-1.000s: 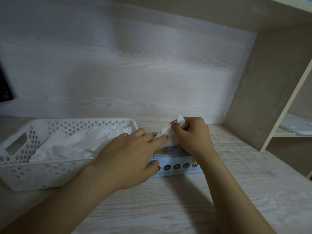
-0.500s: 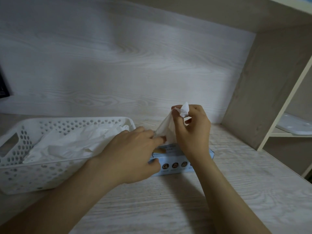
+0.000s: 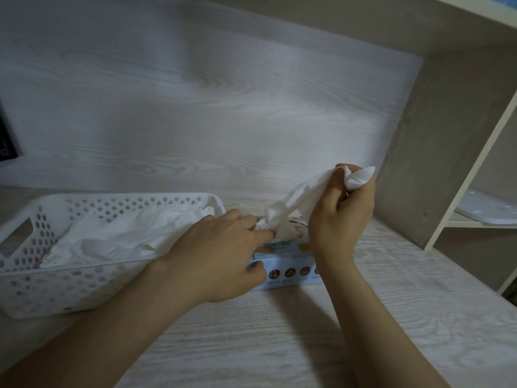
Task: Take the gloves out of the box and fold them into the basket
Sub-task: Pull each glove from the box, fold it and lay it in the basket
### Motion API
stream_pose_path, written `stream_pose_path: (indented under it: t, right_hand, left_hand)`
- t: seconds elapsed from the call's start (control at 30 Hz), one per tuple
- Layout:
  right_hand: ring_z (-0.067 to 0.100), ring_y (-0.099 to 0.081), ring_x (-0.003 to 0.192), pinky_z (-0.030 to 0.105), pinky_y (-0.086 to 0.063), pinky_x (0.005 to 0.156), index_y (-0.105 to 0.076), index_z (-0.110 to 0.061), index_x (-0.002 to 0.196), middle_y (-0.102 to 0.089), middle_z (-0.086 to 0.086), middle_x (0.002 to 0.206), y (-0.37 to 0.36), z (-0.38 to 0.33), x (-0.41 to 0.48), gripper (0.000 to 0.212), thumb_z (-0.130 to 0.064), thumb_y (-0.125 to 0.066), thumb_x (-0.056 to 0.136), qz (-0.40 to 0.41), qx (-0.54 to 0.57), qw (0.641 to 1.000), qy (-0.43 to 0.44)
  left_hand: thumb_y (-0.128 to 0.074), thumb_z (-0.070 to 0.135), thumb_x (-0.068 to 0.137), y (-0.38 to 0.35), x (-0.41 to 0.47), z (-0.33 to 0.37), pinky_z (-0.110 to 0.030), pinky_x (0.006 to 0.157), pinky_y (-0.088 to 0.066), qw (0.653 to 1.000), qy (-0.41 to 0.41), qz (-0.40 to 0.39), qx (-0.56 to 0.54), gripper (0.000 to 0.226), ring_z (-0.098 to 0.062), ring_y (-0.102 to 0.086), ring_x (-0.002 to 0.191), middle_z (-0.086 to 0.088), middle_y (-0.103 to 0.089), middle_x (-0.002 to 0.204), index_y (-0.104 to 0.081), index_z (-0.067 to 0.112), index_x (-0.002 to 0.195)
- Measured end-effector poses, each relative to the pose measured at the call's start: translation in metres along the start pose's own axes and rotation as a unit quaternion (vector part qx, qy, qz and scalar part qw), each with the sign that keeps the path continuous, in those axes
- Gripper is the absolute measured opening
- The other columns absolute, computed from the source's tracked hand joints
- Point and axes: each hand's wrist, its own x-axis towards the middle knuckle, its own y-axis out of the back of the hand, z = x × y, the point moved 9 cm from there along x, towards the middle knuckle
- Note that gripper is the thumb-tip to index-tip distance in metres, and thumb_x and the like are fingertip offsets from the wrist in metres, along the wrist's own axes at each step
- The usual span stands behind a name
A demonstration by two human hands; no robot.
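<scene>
A light blue glove box lies on the wooden desk, mostly covered by my hands. My right hand is raised above it, pinching the end of a white glove that stretches down into the box opening. My left hand rests flat on the box top, fingertips pressing at the opening where the glove comes out. A white perforated basket stands to the left of the box, touching it, with several white gloves lying inside.
The desk surface runs toward me. A wood-grain back wall rises behind. A side panel closes the right, with a white shelf beyond it. A dark object sits at the far left edge.
My right hand has lifted up and to the right, drawing the white glove further out of the box. My left hand stays pressed on the box.
</scene>
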Motion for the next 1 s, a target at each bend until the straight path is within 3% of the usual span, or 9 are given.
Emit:
stream_pose_path:
  t: [0.17,0.3,0.4,0.47,0.6,0.77,0.87,0.93,1.0]
  right_hand:
    - [-0.004,-0.055,0.071,0.016,-0.045,0.068,-0.054,-0.015,0.095,-0.058,-0.008,0.084,0.012,0.015,0.014,0.018,-0.023,-0.051,0.11,0.036,0.04,0.997,-0.051]
    - [0.011,-0.065,0.065,0.033,-0.053,0.063,-0.065,-0.01,0.079,-0.069,-0.001,0.071,-0.023,0.032,0.0,0.026,-0.026,-0.06,0.099,-0.134,0.013,0.981,-0.138]
    - [0.03,-0.078,0.092,0.052,-0.064,0.087,-0.077,-0.013,0.095,-0.079,0.014,0.092,-0.046,0.037,-0.02,0.017,-0.025,-0.065,0.099,-0.256,0.06,0.937,-0.23]
    - [0.031,-0.078,0.1,0.051,-0.064,0.089,-0.076,-0.016,0.106,-0.079,0.016,0.103,-0.05,0.038,-0.028,0.014,-0.024,-0.066,0.103,-0.264,0.121,0.911,-0.293]
    - [0.016,-0.077,0.104,0.028,-0.061,0.078,-0.066,-0.028,0.133,-0.076,0.004,0.117,-0.05,0.037,-0.027,0.026,-0.027,-0.058,0.109,-0.246,0.192,0.89,-0.332]
    - [0.029,-0.067,0.097,0.047,-0.054,0.082,-0.071,-0.019,0.104,-0.07,0.007,0.102,-0.054,0.032,-0.027,0.013,-0.025,-0.059,0.107,-0.275,0.194,0.892,-0.302]
    - [0.032,-0.067,0.1,0.048,-0.053,0.083,-0.07,-0.013,0.096,-0.069,0.012,0.102,-0.066,0.027,-0.038,0.014,-0.024,-0.062,0.097,-0.333,0.237,0.848,-0.338]
    - [0.038,-0.063,0.102,0.046,-0.052,0.085,-0.067,-0.011,0.1,-0.067,0.017,0.11,-0.074,0.02,-0.049,0.019,-0.024,-0.059,0.089,-0.375,0.31,0.787,-0.379]
    - [0.033,-0.063,0.098,0.041,-0.052,0.086,-0.06,-0.009,0.107,-0.066,0.015,0.108,-0.08,0.007,-0.06,0.025,-0.018,-0.048,0.087,-0.424,0.38,0.72,-0.397]
  left_hand:
    - [-0.039,0.053,0.098,0.0,-0.004,0.003,-0.032,0.09,-0.044,1.0,-0.004,0.008,0.007,0.047,-0.009,-0.044,0.116,0.017,-0.054,0.123,-0.051,0.04,0.142]
    - [-0.041,0.058,0.097,0.015,-0.008,0.001,-0.03,0.085,-0.049,0.997,0.013,0.065,-0.038,0.035,-0.005,-0.051,0.107,0.017,-0.061,0.108,-0.059,0.04,0.122]
    - [-0.034,0.044,0.098,0.026,-0.011,0.0,-0.026,0.067,-0.048,0.992,0.019,0.113,-0.058,0.027,-0.007,-0.051,0.082,0.013,-0.055,0.083,-0.056,0.031,0.09]
    - [-0.037,0.028,0.093,0.029,-0.013,-0.003,-0.021,0.064,-0.042,0.991,0.013,0.128,-0.044,0.019,-0.007,-0.048,0.075,0.011,-0.054,0.08,-0.055,0.026,0.087]
    - [-0.057,0.002,0.081,0.037,-0.016,-0.001,-0.019,0.065,-0.044,0.986,-0.014,0.164,-0.029,0.019,-0.01,-0.055,0.072,0.008,-0.059,0.083,-0.059,0.016,0.093]
    - [-0.069,0.017,0.084,0.054,-0.022,-0.012,-0.024,0.049,-0.042,0.967,0.045,0.232,-0.097,0.036,-0.01,-0.049,0.068,0.008,-0.048,0.083,-0.038,0.023,0.099]
    - [-0.079,0.038,0.075,0.066,-0.024,-0.012,-0.026,0.052,-0.045,0.959,0.056,0.274,-0.045,0.054,-0.016,-0.05,0.092,0.002,-0.046,0.107,-0.046,0.02,0.115]
    - [-0.084,0.041,0.074,0.067,-0.023,-0.01,-0.033,0.065,-0.052,0.961,0.058,0.269,-0.014,0.063,-0.023,-0.049,0.104,-0.005,-0.048,0.119,-0.057,0.021,0.126]
    - [-0.087,0.038,0.077,0.067,-0.023,-0.011,-0.041,0.077,-0.051,0.96,0.062,0.272,-0.003,0.052,-0.027,-0.05,0.105,-0.006,-0.053,0.121,-0.067,0.021,0.122]
